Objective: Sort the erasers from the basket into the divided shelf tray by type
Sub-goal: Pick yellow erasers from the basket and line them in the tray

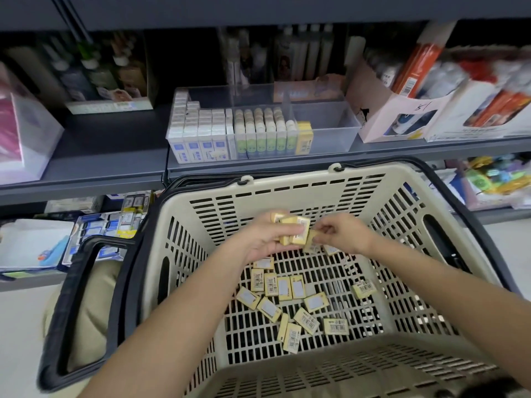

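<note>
Below the shelf, the beige shopping basket sits close, likely for a short reach to the clear divided tray with its yellow erasers. The left hand curls round a stack of erasers, probably to carry many together; the right hand pinches a single eraser beside it, above loose erasers on the basket floor

Bare forearms — beige trousers

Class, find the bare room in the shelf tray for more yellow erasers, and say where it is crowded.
Bare room: between the yellow stack and the tray's right wall. Crowded: white rows and green rows on the left.
</note>
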`<act>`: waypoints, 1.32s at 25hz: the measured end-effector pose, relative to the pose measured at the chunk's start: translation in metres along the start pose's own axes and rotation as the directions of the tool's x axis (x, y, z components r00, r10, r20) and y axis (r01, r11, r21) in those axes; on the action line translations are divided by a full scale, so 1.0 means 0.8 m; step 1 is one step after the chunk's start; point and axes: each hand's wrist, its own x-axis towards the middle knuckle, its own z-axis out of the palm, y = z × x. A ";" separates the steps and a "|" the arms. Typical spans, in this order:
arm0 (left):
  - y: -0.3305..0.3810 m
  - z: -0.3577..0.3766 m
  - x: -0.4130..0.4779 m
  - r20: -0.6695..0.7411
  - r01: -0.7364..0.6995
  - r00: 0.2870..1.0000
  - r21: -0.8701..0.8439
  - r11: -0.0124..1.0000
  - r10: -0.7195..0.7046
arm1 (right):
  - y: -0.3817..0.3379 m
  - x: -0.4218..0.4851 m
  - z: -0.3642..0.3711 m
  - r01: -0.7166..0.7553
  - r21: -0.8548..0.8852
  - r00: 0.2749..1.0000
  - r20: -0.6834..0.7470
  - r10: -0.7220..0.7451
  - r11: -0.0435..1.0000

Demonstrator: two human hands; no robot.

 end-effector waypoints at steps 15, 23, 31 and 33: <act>0.138 0.005 0.002 -0.211 -0.568 0.765 0.225 0.791 0.609 | -0.093 0.080 -0.211 0.058 -0.196 0.743 -0.646 -0.174 0.979; 0.140 -0.003 0.012 -0.155 -0.538 0.814 0.163 0.827 0.560 | -0.095 0.142 -0.185 0.050 -0.363 0.952 -0.265 -0.154 0.930; 0.140 -0.005 0.009 -0.127 -0.537 0.825 0.125 0.834 0.551 | -0.109 0.099 -0.173 0.185 -0.111 0.833 -0.509 -0.216 0.976; 0.141 -0.004 0.009 -0.130 -0.540 0.822 0.132 0.831 0.555 | -0.125 0.072 -0.164 0.312 0.098 0.879 -0.408 -0.248 0.945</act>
